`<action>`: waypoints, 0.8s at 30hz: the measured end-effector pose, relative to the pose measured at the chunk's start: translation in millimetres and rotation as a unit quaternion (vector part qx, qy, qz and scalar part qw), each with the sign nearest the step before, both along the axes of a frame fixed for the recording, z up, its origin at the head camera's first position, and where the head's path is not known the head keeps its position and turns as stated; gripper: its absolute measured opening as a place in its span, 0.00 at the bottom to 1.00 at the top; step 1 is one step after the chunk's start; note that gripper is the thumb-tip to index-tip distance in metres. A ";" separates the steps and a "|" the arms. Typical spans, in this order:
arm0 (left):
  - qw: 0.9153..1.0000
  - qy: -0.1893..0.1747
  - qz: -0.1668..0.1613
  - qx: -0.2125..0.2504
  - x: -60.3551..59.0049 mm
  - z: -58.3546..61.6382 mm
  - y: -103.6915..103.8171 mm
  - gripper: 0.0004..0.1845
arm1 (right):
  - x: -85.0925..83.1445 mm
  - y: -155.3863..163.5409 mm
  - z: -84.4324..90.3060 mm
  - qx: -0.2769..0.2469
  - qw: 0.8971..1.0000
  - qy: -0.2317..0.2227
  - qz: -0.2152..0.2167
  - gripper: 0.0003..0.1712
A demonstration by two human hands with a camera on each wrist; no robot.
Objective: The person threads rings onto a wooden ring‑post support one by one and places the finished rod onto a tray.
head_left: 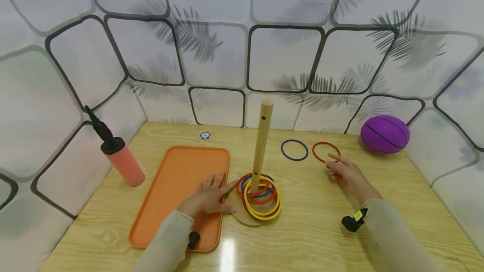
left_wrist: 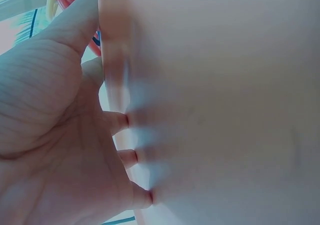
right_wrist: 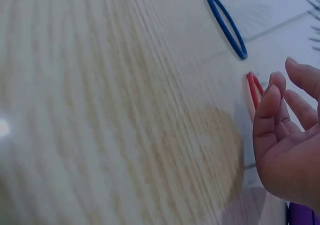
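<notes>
My left hand point(head_left: 206, 200) lies with spread fingers across the right rim of an orange tray point(head_left: 181, 184). Its thumb and index finger reach the round wooden base point(head_left: 243, 217) of an upright wooden pole point(head_left: 261, 146). Several red, blue and yellow rings point(head_left: 279, 205) lie loosely around the pole's foot. At the far right, my right hand point(head_left: 349, 177) hovers by the near edge of a red ring point(head_left: 313, 151), fingers loosely bent, thumb and fingertips apart. The right wrist view shows that red ring point(right_wrist: 253, 92) partly hidden behind the fingers. Left of it lies a blue ring point(head_left: 295, 160).
A purple ball point(head_left: 385, 134) sits in the back right corner against the patterned backdrop point(head_left: 285, 60). On the left stands a pink hand pump point(head_left: 126, 165) with a black nozzle. Near the back edge lies a poker chip point(head_left: 205, 135).
</notes>
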State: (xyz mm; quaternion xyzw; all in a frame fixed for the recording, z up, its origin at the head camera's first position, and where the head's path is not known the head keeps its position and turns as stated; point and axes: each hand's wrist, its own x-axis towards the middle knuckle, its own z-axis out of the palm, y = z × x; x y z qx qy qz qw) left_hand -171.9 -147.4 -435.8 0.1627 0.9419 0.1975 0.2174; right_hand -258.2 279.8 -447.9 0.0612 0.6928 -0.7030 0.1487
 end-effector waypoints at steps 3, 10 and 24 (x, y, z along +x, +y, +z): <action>1.000 0.000 0.000 0.001 0.2 -0.9 -0.5 0.43 | -7.4 0.2 -2.2 0.009 1.000 -0.020 0.014 0.44; 1.000 0.004 -0.001 -0.004 0.2 1.8 -0.1 0.43 | -17.6 1.0 -7.4 0.038 0.997 -0.059 0.023 0.46; 1.000 -0.001 0.001 -0.006 0.9 4.2 0.7 0.42 | -15.7 -13.5 -17.0 0.202 0.979 0.006 -0.041 0.15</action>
